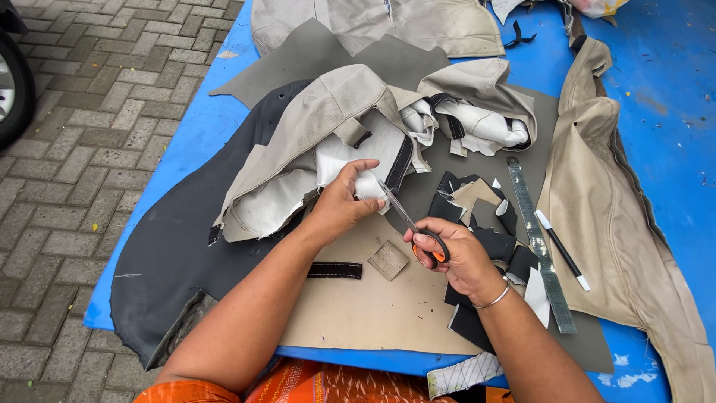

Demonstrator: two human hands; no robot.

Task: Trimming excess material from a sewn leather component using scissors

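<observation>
A blue table [656,97] carries a beige seat cover [328,127] at twelve o'clock. The left hand [339,205] pinches its white lining edge [367,183]. At three o'clock, the right hand [455,254] has fingers curled through orange-handled scissors [414,227], blades parted at the lining.

packages: none in view | labels: none | signs: none | screens: none
</observation>
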